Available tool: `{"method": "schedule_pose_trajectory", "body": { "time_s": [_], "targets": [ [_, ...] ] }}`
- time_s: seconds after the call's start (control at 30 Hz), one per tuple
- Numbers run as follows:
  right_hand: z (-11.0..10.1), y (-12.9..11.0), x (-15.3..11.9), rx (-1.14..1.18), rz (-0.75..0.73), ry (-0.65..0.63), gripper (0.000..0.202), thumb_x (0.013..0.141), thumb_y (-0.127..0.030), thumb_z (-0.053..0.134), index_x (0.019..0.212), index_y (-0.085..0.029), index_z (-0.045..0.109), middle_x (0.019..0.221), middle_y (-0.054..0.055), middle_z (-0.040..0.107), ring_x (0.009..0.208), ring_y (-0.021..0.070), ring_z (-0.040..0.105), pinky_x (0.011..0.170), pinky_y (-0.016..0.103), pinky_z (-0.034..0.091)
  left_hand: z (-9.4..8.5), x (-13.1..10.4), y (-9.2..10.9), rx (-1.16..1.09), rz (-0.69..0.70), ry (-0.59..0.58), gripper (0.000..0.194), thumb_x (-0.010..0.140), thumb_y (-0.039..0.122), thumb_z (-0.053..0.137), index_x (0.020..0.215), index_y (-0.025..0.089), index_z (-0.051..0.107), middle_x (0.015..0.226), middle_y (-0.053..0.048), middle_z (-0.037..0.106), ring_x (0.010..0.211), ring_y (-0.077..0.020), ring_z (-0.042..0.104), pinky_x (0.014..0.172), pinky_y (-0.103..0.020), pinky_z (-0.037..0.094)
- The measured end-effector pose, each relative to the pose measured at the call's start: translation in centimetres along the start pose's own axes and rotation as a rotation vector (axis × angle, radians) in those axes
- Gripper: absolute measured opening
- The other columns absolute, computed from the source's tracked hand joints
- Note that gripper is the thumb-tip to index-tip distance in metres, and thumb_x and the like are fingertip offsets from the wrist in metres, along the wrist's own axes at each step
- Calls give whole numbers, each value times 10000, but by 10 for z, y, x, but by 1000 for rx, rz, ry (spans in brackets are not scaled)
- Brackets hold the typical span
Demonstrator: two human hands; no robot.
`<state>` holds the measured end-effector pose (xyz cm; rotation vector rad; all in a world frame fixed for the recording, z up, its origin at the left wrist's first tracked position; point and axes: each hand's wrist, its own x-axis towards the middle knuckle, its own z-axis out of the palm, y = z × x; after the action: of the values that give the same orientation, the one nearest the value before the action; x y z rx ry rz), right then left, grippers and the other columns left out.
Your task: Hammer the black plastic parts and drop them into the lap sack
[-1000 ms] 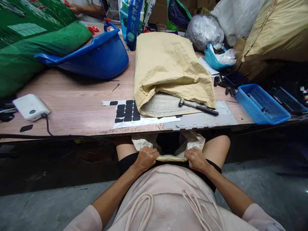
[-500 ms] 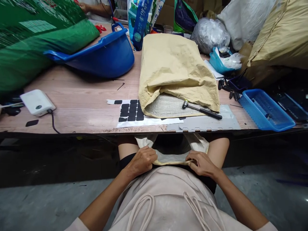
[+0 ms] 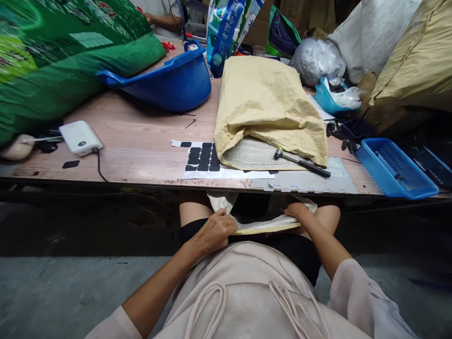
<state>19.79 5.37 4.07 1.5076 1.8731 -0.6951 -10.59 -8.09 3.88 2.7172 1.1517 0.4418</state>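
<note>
The hammer [image 3: 307,164] (and stuffed sacks [image 3: 413,61]) suggests a workshop.

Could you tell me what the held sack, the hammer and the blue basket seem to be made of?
Held sack: perhaps woven plastic; the pale inside is creased, slightly shiny.
Hammer: shaft apparently metal, from its silvery gleam; handle dull black, rubber or plastic.
Blue basket: likely moulded plastic, smooth, semi-glossy, with regular small holes.
</note>
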Motion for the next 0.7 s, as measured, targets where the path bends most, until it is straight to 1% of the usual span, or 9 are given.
{"method": "schedule_pose_trajectory", "body": {
  "time_s": [0.1, 0.17, 0.23, 0.33, 0.4, 0.47, 0.53, 0.63, 0.7],
  "targets": [
    [-1, 3, -11, -32, 47, 8, 601, 949, -522, 665, 1391, -119, 728, 1304, 260, 745, 1285, 416, 686, 1085, 531, 508, -3, 1, 4, -32, -21, -7, 286, 651, -85, 473, 676, 193, 540, 676, 3, 607, 663, -159, 522, 859, -346, 414],
    [2, -1, -28, -6, -20, 44, 636, 958, -496, 670, 1488, -144, 655, 1426, 248, 687, 1362, 406, 637, 1151, 543, 465, -10, 2, 7, -89, -37, -29, 265, 643, -63, 487, 675, 195, 539, 680, 0, 608, 678, -164, 536, 874, -355, 418],
    [0, -3, -48, 135, -247, 75, 672, 949, -491, 691, 1544, -190, 604, 1541, 205, 614, 1419, 376, 595, 1189, 520, 448, -22, 4, 12, -184, -48, -42, 255, 613, -30, 505, 707, 199, 570, 706, -1, 629, 709, -171, 568, 900, -365, 429],
    [-20, 6, -72, 502, -653, 13, 608, 945, -581, 680, 1473, -278, 669, 1448, 90, 707, 1324, 292, 669, 1098, 421, 544, -46, 9, 16, -341, -62, 19, 365, 598, 13, 519, 859, 211, 678, 843, -18, 719, 823, -198, 643, 916, -371, 461],
    [-45, 20, -73, 677, -716, 203, 580, 964, -630, 634, 1413, -272, 712, 1290, 81, 777, 1187, 274, 722, 1011, 409, 583, -61, 23, 12, -401, -105, 125, 375, 685, 39, 533, 956, 216, 723, 942, -38, 763, 890, -215, 675, 893, -366, 492],
    [-72, 35, -58, 681, -606, 613, 490, 972, -584, 623, 1300, -249, 769, 1230, 102, 778, 1129, 283, 709, 982, 433, 575, -71, 48, 2, -438, -182, 244, 295, 804, 91, 537, 979, 210, 743, 964, -50, 777, 900, -214, 692, 862, -354, 523],
    [-93, 47, -32, 528, -387, 978, 402, 948, -470, 634, 1217, -213, 787, 1237, 145, 746, 1162, 328, 653, 1005, 498, 531, -77, 87, -16, -472, -287, 319, 255, 869, 136, 532, 978, 200, 753, 953, -50, 776, 889, -203, 702, 848, -335, 549],
    [-103, 56, 9, 302, -153, 1080, 342, 911, -340, 622, 1170, -189, 788, 1201, 180, 712, 1144, 365, 588, 995, 542, 463, -77, 157, -47, -398, -506, 290, 302, 887, 128, 513, 1045, 182, 765, 1037, -71, 775, 950, -218, 697, 889, -348, 563],
    [-97, 59, 27, 214, -82, 1171, 311, 932, -320, 592, 1144, -192, 780, 1163, 174, 696, 1115, 358, 561, 981, 534, 429, -71, 199, -66, -315, -616, 171, 317, 919, 125, 498, 1095, 173, 757, 1128, -105, 751, 1075, -257, 675, 953, -385, 556]
  ]
}}
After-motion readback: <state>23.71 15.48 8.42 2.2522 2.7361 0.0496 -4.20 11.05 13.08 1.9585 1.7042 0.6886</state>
